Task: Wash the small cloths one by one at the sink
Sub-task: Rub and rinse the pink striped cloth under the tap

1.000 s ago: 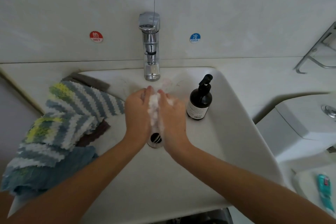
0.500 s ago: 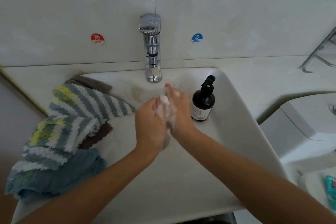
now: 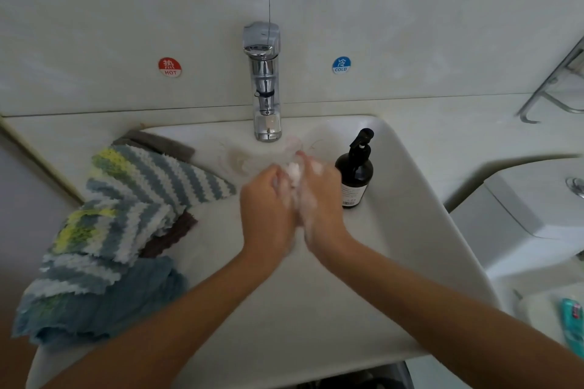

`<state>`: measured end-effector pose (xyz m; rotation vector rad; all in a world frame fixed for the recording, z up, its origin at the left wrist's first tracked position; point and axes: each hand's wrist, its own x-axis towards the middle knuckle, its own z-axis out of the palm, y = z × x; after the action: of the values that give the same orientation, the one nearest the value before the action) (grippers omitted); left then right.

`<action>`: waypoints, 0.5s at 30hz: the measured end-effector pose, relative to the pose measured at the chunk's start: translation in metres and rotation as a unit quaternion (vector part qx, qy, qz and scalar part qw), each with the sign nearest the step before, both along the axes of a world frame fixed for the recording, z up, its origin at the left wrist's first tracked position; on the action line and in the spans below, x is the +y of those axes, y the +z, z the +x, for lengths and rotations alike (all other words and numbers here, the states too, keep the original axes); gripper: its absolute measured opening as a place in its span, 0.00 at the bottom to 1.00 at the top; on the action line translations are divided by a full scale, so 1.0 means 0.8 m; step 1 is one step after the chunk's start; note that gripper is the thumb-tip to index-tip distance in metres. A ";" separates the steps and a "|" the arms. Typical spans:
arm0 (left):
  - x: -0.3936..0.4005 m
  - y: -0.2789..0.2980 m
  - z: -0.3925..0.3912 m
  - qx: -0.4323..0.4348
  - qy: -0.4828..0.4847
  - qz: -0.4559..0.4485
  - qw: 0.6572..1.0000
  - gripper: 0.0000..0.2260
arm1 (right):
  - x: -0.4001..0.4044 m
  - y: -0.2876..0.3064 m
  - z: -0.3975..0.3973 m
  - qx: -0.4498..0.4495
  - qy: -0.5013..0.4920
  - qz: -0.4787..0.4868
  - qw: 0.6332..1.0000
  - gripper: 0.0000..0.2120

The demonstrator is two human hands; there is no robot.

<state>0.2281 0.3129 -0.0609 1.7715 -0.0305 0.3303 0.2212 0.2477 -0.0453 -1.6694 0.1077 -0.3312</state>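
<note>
Two hands meet palm to palm over the middle of a white sink, the left hand and right hand pressed together with white foam showing between them near the fingertips. Fingers on both hands lie fairly straight against each other; motion blur hides whether anything besides lather is held between them. Just beyond the hands stands a chrome faucet at the far edge of the basin. Red "HOT" and blue "COLD" stickers flank it on the wall. Beside the right hand, a dark pump bottle stands upright inside the basin. The small cloths lie heaped on the sink's left rim, apart from the hands: a striped grey, white and yellow cloth on top, a brown cloth under it, a blue cloth nearest the camera and a grey cloth farthest.
</note>
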 end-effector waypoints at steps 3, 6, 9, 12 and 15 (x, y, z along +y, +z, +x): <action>0.011 0.000 0.012 0.007 0.014 -0.031 0.999 0.18 | 0.010 -0.003 0.004 0.055 -0.012 0.085 0.995 0.19; 0.005 -0.002 -0.017 -0.029 -0.008 0.038 0.999 0.17 | 0.007 0.000 0.029 0.062 -0.053 0.050 0.995 0.26; 0.006 0.006 -0.002 -0.035 0.003 0.021 0.999 0.18 | 0.005 -0.006 0.027 0.029 -0.048 0.014 0.998 0.16; 0.020 -0.002 0.028 0.000 0.035 -0.012 0.999 0.19 | 0.019 -0.013 0.000 0.006 -0.006 -0.056 0.998 0.10; 0.018 -0.009 0.009 -0.018 0.021 0.019 0.999 0.17 | 0.015 -0.009 0.022 0.094 -0.021 0.096 0.991 0.19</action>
<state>0.2349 0.3276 -0.0681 1.8051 -0.0256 0.3954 0.2384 0.2600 -0.0527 -1.5047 0.3071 -0.1885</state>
